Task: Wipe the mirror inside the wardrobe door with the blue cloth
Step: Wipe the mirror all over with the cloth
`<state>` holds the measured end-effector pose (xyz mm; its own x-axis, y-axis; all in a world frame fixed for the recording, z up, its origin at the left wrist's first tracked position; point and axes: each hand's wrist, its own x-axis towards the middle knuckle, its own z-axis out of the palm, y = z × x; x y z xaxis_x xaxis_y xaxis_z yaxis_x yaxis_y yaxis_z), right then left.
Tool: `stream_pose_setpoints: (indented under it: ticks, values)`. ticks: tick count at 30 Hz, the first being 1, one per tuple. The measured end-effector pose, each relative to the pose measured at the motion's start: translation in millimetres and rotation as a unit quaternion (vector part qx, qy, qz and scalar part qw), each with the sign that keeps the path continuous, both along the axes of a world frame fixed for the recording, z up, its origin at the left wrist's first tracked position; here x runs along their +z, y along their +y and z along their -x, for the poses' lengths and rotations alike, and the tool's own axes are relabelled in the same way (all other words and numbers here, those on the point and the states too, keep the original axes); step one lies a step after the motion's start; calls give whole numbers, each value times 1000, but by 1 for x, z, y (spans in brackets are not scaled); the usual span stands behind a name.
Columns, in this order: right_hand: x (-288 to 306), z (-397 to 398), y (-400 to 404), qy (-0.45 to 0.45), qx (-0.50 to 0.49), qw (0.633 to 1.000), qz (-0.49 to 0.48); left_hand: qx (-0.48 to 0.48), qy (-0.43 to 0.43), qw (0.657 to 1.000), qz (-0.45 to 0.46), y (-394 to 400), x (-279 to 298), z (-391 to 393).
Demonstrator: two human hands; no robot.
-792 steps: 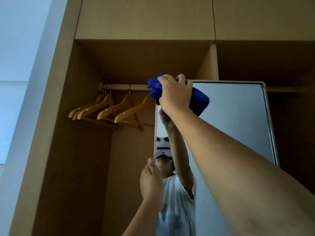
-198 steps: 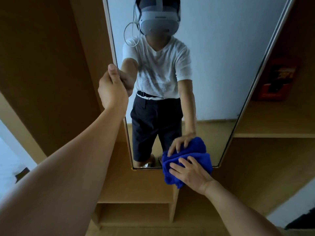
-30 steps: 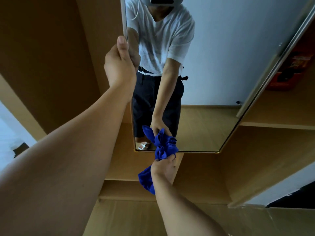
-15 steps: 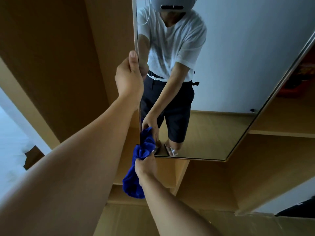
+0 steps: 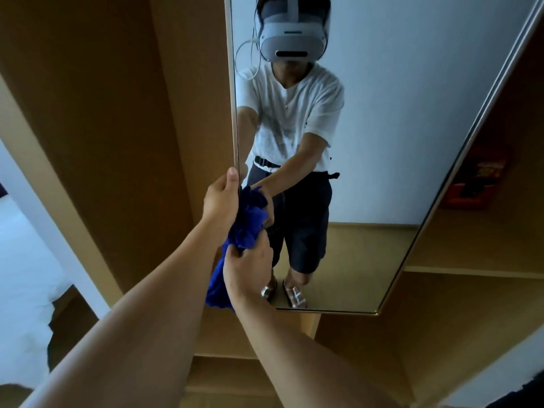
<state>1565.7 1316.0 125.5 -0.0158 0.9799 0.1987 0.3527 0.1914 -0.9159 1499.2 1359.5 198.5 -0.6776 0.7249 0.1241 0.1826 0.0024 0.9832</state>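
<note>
A: Mirror (image 5: 382, 128) — tall panel, thin pale frame, tilted in the head view. Its left edge runs down from the top of the frame; its bottom edge sits above a wooden shelf (image 5: 471, 272) and the lower wardrobe boards.

B: Left hand (image 5: 220, 201)?

A: Closed around the mirror's left edge, about two thirds of the way down. Thumb up along the frame, fingers wrapped behind, out of sight.

B: And the blue cloth (image 5: 244, 228)?

A: Bunched, not spread flat. Upper part pressed against the glass right beside the left edge, touching the left hand. Lower part hangs down past the wrist, near the mirror's bottom left corner.

B: Right hand (image 5: 250, 269)?

A: Fingers curled tight into the middle of the cloth, gripping it from below. Knuckles toward the camera. Whether the palm touches the glass, cannot tell.

B: Both hands close together, then.

A: Yes, the left just above the right, with cloth between them. Forearms come up from the lower frame side by side.

B: Reflection?

A: Person in a white T-shirt and dark shorts, wearing a headset (image 5: 291, 39), arms reaching toward the same spot. Sandalled feet show at the glass's lower edge.

B: Surroundings?

A: Brown wardrobe panel (image 5: 117, 113) left of the mirror. A red item (image 5: 471, 187) on the right side, too dim to identify.
</note>
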Motion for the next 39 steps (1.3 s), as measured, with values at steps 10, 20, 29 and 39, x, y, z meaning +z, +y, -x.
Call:
stream_pose_setpoints:
  ticks: [10,20,29,39]
  values:
    - [95,-20,8,-41,8,992,-118,-221,-157,960,72,-32,45,7]
    - [194,-45,34,-71,-31,964,-253,-125,-106,986,20,-21,94,8]
    - [258,-34,26,-106,22,935,-337,-101,-132,982,-93,-20,147,6]
    - [348,-25,36,-205,-45,867,-451,-130,-123,976,-122,-6,211,14]
